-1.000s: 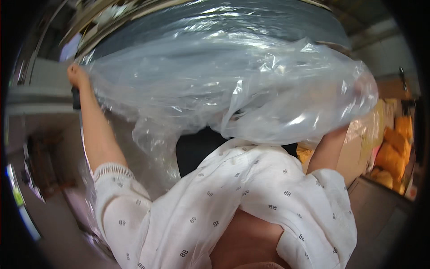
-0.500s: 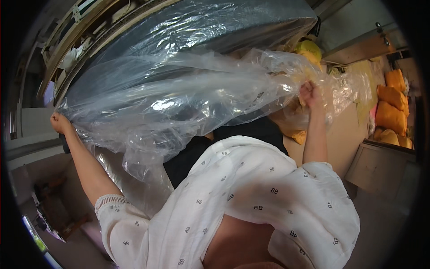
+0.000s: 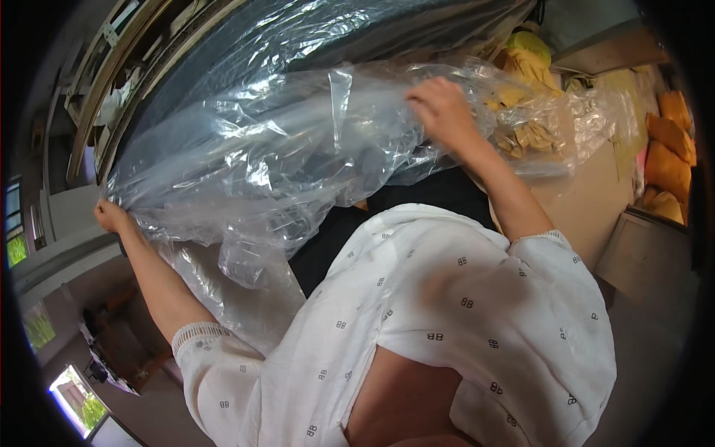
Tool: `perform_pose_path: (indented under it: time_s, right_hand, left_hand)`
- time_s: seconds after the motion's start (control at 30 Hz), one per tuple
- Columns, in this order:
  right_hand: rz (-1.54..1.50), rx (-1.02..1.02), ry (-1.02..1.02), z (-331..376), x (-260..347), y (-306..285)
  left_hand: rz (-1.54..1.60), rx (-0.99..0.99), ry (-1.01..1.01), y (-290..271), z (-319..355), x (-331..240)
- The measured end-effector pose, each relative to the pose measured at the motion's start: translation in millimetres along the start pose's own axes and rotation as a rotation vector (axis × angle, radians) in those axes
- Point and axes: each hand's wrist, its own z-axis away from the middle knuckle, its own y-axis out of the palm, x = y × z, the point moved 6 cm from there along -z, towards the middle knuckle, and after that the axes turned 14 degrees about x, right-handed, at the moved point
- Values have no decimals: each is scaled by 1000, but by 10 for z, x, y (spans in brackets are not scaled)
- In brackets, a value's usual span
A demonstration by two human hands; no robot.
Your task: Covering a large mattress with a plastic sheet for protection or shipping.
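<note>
One clear plastic sheet [image 3: 246, 175]: thin, transparent film; located across the front of the body between both hands, with its far part over the dark surface. Texture creased and glossy, with sharp white highlights; the near edge hangs in loose, bunched folds.
Dark surface [image 3: 328, 33]: grey-black, broad and smooth-looking; film over it shows fine, streaked wrinkles. Outline bowed by the lens.
White shirt [image 3: 447, 350]: soft woven cloth, small dark printed motifs, draped folds, gathered sleeve ends.
Tan panel [image 3: 588, 194]: flat, matt, to the right of the body; material cannot be determined.
Wooden rails [image 3: 112, 93]: long, narrow, brown strips at upper left, appearing curved in this view.
Black cloth [image 3: 436, 197]: plain, matt, below the sheet's near edge.
Orange bags [image 3: 666, 164]: rounded, bulging, stacked at far right.
Mustard bundle [image 3: 530, 73]: creased, soft-looking, at upper right; crumpled film lies beside it.
Left hand [image 3: 110, 216]: clamped on the sheet's left end, fingers closed, film gathered into tight radiating pleats.
Right hand [image 3: 443, 108]: above the sheet's right portion, fingers bent, back of hand upward; whether film is gripped cannot be determined.
</note>
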Motion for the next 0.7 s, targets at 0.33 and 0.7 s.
perform_pose_path:
  time_s: [0.33,0.7]
  right_hand:
    - [-451,-337,240,305,-1026,-1051]
    - [-708,-362,178,-1204,-1440,-1664]
  left_hand:
    - [-103,60,42,-218,-310,528]
    - [137,60,-78,-156,-118,605]
